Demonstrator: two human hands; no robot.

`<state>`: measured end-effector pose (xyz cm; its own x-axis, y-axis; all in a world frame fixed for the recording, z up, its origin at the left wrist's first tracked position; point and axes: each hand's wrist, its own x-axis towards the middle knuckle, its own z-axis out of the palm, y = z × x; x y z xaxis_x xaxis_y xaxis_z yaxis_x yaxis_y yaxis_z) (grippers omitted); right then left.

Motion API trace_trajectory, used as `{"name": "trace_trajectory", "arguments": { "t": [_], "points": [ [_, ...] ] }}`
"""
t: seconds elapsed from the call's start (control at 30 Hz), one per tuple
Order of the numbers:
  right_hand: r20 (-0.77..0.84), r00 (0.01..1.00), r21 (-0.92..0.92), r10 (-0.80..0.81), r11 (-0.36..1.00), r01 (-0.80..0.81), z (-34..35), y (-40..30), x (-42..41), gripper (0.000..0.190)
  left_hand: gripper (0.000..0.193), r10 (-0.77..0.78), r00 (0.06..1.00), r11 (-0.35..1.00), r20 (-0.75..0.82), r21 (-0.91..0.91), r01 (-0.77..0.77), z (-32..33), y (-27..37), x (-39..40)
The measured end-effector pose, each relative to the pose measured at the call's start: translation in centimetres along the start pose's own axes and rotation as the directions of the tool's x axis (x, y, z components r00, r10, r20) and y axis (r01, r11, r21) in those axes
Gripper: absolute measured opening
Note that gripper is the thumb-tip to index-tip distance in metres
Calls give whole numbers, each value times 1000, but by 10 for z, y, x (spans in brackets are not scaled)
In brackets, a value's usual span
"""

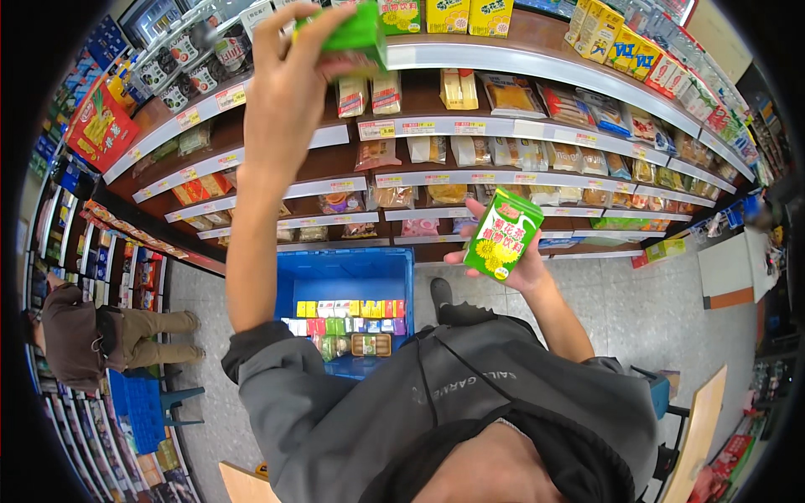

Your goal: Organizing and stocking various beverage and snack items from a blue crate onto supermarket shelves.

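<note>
My left hand (292, 75) is raised at the top shelf. It grips a green drink carton (365, 38), slightly blurred, in front of the shelf edge. Yellow drink cartons (468, 16) and another green carton (402, 16) stand on that shelf to the right. In front of the lower shelves, my right hand (525, 267) is palm up, holding a green chrysanthemum tea drink carton (503, 234) with yellow flowers on its front. A blue plastic crate (407, 276) below holds rows of small cartons (352, 308) and a wrapped tray of food (371, 344).
Lower shelves (440, 126) carry packaged bread and snacks. Clear-lidded cups (201, 69) stand at upper left, near a red snack bag (100, 126). Another person (82, 333) is at the left shelving, beside a blue basket (135, 412). A wooden board (698, 434) is at lower right.
</note>
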<state>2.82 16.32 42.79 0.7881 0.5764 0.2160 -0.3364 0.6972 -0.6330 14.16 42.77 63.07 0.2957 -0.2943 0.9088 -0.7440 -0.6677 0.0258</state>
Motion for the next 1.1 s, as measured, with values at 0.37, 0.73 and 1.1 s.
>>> {"name": "trace_trajectory", "arguments": {
  "t": [0.37, 0.73, 1.1],
  "points": [
    [-76, 995, -20, -64, 998, 63, -55, -5, -34, 95, 57, 299, 949, 894, -98, 377, -242, 70, -67, 49],
    [-215, 971, -20, -103, 995, 101, -83, -16, -38, 92, 46, 136, 989, 855, 56, 497, -146, 80, -88, 54],
    [-189, 980, -16, -57, 998, 54, -85, -17, -25, 88, 46, 227, 967, 759, 113, 602, -249, 82, -97, 41]
  ]
}}
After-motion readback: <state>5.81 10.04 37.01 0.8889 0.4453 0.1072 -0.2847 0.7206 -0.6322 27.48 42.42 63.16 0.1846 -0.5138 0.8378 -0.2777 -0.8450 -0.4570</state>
